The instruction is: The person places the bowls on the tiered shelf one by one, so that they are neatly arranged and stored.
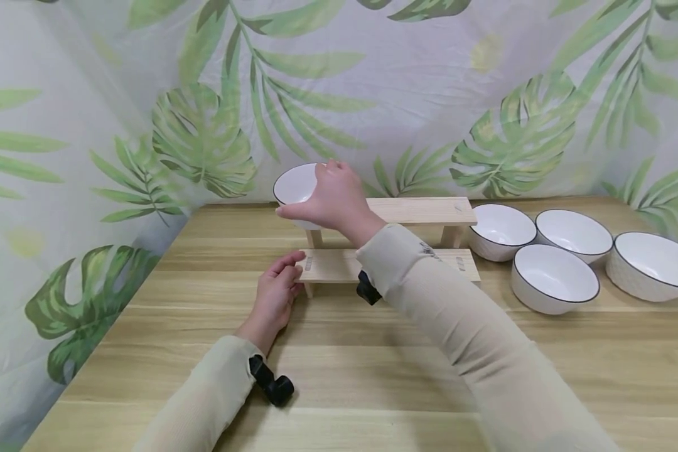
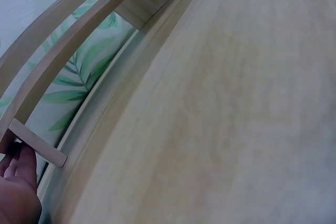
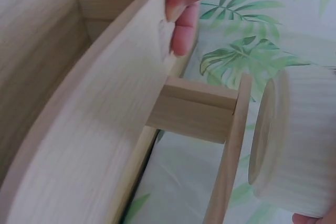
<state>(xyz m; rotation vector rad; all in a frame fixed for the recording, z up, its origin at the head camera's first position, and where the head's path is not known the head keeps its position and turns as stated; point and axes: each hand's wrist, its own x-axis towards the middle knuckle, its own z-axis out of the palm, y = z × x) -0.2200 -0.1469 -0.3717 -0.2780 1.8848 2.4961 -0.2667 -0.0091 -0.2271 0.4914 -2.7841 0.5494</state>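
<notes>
My right hand (image 1: 339, 198) grips a white bowl (image 1: 295, 186) with a dark rim at the left end of the upper board (image 1: 418, 210) of a two-tier wooden rack. In the right wrist view, the bowl's textured side (image 3: 310, 140) and base show, with a small gap between base and board. My left hand (image 1: 275, 290) holds the left end of the lower board (image 1: 333, 265). The right wrist view shows its thumb on the board's face (image 3: 105, 87) and other fingers round the edge. In the left wrist view, the left hand (image 2: 21, 182) is beside a rack leg (image 2: 39, 142).
Right of the rack, several white bowls stand upright on the wooden table (image 1: 339, 358): one near the rack (image 1: 503, 229), one in front (image 1: 555, 276), and a larger one (image 1: 655, 263) at the right edge. A leaf-patterned cloth (image 1: 407, 113) hangs behind the table.
</notes>
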